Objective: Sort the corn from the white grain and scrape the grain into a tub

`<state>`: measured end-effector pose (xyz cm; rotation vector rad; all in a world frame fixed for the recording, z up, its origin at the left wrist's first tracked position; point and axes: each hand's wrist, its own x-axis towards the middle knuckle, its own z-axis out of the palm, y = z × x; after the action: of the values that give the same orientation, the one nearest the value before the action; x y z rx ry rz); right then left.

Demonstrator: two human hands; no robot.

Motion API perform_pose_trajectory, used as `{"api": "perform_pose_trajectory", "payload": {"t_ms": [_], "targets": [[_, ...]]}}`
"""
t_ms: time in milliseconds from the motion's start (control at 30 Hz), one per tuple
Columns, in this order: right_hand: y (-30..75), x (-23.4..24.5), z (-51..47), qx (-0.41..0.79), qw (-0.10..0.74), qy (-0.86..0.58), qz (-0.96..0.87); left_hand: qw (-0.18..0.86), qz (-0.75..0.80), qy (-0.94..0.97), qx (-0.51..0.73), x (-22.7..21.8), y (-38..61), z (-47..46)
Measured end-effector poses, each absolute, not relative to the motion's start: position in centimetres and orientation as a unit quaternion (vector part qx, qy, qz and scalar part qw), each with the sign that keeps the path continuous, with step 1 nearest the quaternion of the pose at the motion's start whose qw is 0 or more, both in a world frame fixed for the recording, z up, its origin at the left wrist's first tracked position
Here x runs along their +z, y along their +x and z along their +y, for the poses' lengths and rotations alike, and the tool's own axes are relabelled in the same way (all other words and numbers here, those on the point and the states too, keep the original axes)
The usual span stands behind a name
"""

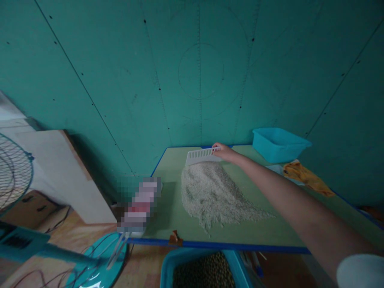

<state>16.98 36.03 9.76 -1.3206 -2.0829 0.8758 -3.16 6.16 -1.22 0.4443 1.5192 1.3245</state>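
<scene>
My right hand (221,151) reaches across to the far side of the table and is closed on the right end of a white plastic scraper (196,159) with a row of slots along its top. The scraper stands on its edge against the back of a pile of pale grains (213,192). The grains spread toward the near side and trail off to the right under my forearm. My left hand is out of view.
A pale green table (255,236) with a blue edge stands by the green wall (216,72). A blue basin (277,146) and a yellow-orange cloth (309,180) lie right. Below is a tub (168,272) of round brownish pieces. A fan (15,172) stands left.
</scene>
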Motion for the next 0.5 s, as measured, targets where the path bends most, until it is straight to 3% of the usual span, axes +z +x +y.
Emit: {"api": "perform_pose_trajectory", "payload": {"t_ms": [500], "targets": [[19.4,11.2,33.1,0.353,0.268,-0.464,-0.767,0.463,0.593,0.235,0.616,-2.3,-3.3,8.8]]}}
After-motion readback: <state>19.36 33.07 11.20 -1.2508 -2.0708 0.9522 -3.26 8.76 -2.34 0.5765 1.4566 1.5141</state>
